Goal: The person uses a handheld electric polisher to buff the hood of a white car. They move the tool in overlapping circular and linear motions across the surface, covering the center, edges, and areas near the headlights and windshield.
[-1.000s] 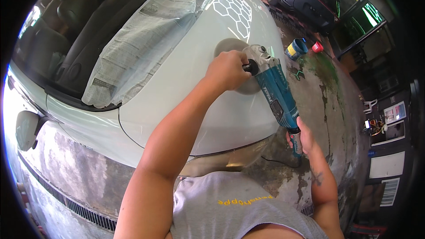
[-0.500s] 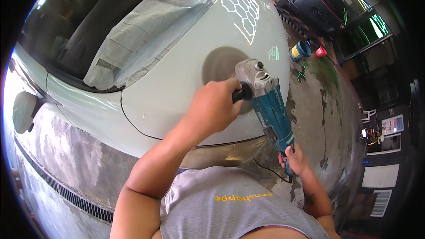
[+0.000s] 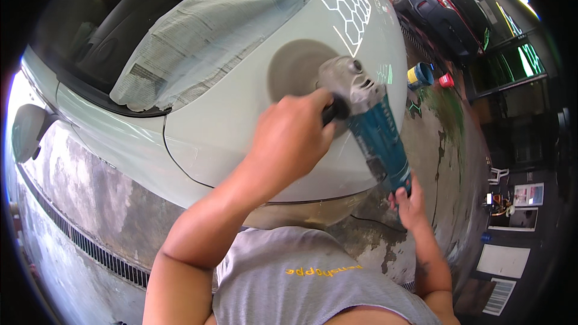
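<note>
A teal and silver power polisher (image 3: pixel 380 138) lies slantwise over the pale car hood (image 3: pixel 226 123). Its round grey pad (image 3: pixel 295 63) is smeared by spinning and sits against the paint. My left hand (image 3: pixel 292 135) is wrapped round the black side handle (image 3: pixel 337 109) near the polisher's head. Lower right, my right hand (image 3: pixel 409 201) grips the rear end of the body, where its fingers partly hide the tool. Newspaper sheets (image 3: pixel 198 36) cover the hood's edge by the windshield. White hexagon light reflections (image 3: pixel 346 9) show on the paint beyond the pad.
A black cord (image 3: pixel 379 222) trails below the bumper. On the stained concrete floor (image 3: pixel 433 162) stand a blue bucket (image 3: pixel 421 75) and a small red container (image 3: pixel 446 80). A dark car (image 3: pixel 442 9) is parked at the far right. The side mirror (image 3: pixel 29 132) juts out at left.
The polisher and both hands have shifted slightly; the pad now sits a little farther up and left on the hood. My view has turned slightly. Both hands keep their hold.
</note>
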### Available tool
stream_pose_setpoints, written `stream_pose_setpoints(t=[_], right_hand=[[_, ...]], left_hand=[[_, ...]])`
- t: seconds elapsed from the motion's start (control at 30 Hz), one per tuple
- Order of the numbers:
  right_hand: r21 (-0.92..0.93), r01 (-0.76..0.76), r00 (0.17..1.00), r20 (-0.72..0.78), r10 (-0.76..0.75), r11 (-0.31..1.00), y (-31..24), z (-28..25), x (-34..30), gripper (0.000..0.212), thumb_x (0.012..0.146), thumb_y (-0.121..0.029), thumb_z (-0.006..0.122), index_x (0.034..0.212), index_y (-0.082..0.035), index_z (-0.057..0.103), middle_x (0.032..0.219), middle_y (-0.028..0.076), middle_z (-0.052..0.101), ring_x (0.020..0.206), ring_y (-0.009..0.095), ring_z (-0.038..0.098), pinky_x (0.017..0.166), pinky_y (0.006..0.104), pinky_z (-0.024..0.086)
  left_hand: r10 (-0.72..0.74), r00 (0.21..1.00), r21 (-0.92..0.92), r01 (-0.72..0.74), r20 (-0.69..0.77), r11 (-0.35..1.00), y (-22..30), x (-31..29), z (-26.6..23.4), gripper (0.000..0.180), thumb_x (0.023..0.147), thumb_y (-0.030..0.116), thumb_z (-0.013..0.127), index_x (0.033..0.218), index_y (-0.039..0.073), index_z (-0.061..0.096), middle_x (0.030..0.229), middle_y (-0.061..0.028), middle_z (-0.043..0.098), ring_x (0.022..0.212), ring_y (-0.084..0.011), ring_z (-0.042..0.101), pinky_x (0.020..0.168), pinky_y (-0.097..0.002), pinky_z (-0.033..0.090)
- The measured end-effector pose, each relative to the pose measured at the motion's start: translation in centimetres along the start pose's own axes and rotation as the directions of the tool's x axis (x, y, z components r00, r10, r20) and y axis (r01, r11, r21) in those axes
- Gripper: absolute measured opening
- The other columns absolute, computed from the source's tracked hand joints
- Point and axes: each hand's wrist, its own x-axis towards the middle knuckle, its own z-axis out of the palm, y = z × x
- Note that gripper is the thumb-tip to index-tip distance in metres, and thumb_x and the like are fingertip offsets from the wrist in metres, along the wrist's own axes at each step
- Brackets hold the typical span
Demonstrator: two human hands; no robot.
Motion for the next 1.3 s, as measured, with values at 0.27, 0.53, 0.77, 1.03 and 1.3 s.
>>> stream_pose_setpoints(t=[0.27, 0.53, 0.77, 1.03, 1.3], right_hand=[[-0.003, -0.067, 0.998, -0.001, 0.067, 0.998, -1.2, -5.4, 11.3, 0.071, 0.106, -0.070, 0.057, 0.135, -0.005, 0.057, 0.071, 0.006, 0.063, 0.054, 0.014, 0.059, 0.050, 0.0305, 0.047], [-0.029, -0.121, 0.992, 0.017, 0.121, 0.992, -0.3, -6.6, 10.2, 0.078, 0.104, -0.079, 0.049, 0.125, -0.004, 0.057, 0.071, 0.008, 0.063, 0.051, 0.015, 0.058, 0.049, 0.0306, 0.047], [-0.030, -0.155, 0.986, 0.055, 0.156, 0.988, -1.2, -4.6, 3.8, 0.087, 0.100, -0.084, 0.049, 0.124, -0.001, 0.060, 0.072, 0.008, 0.065, 0.053, 0.015, 0.060, 0.050, 0.0304, 0.048], [0.024, -0.187, 0.974, 0.136, 0.182, 0.982, -0.7, -2.8, -3.0, 0.091, 0.099, -0.085, 0.052, 0.126, 0.002, 0.058, 0.076, 0.012, 0.066, 0.057, 0.017, 0.063, 0.054, 0.0315, 0.051], [0.044, -0.211, 0.966, 0.163, 0.202, 0.976, -0.6, -0.9, -7.6, 0.090, 0.099, -0.084, 0.052, 0.124, 0.002, 0.059, 0.077, 0.011, 0.067, 0.059, 0.016, 0.064, 0.055, 0.0312, 0.052]], left_hand=[[0.126, 0.992, 0.050, -0.125, -0.003, 0.991, -1.2, 16.1, 4.9, 0.037, 0.083, 0.022, 0.082, 0.116, 0.006, 0.079, 0.102, -0.0217, 0.079, 0.097, -0.0406, 0.076, 0.085, -0.0482, 0.060], [0.080, 0.994, 0.030, -0.082, 0.068, 0.996, 0.1, 15.9, 5.8, 0.034, 0.085, 0.020, 0.083, 0.114, 0.004, 0.078, 0.106, -0.0192, 0.080, 0.101, -0.0408, 0.076, 0.088, -0.0477, 0.060], [0.079, 0.993, 0.053, -0.084, 0.093, 0.995, 1.6, 7.3, 2.6, 0.027, 0.089, 0.015, 0.080, 0.107, -0.004, 0.074, 0.096, -0.0257, 0.077, 0.094, -0.0459, 0.075, 0.085, -0.0549, 0.059], [0.143, 0.983, 0.033, -0.147, 0.112, 0.989, 2.2, 0.6, 1.7, 0.021, 0.093, 0.013, 0.076, 0.104, -0.002, 0.064, 0.084, -0.0235, 0.074, 0.083, -0.0473, 0.074, 0.074, -0.0563, 0.059], [0.147, 0.962, 0.048, -0.162, 0.229, 0.986, 2.5, -3.5, 0.2, 0.022, 0.095, 0.013, 0.074, 0.108, 0.000, 0.062, 0.082, -0.0218, 0.074, 0.080, -0.0457, 0.075, 0.070, -0.0567, 0.058]])
